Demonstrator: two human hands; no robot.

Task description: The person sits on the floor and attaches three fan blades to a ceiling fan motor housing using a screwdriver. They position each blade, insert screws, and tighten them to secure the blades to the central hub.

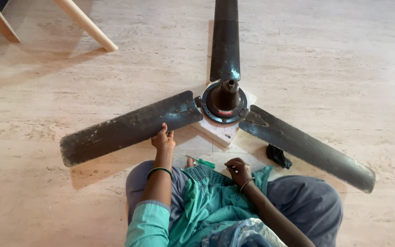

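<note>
The left grip (163, 138) pinches the near edge of the left blade (126, 128) of a dark fan (225, 98) lying on the floor (46, 91). The right grip (237, 169) is curled on the lap, beside a green screwdriver (203, 162); whether it holds anything I cannot tell. The hub rests on a white block (220, 131). A black cloth (278, 155) lies under the right blade (307, 148). Wooden legs (88, 25) stand well apart, with open floor around the blade tips.

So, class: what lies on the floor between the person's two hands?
A green-handled screwdriver lies between the left hand, which touches a fan blade, and the right hand, as the head view shows.
</note>
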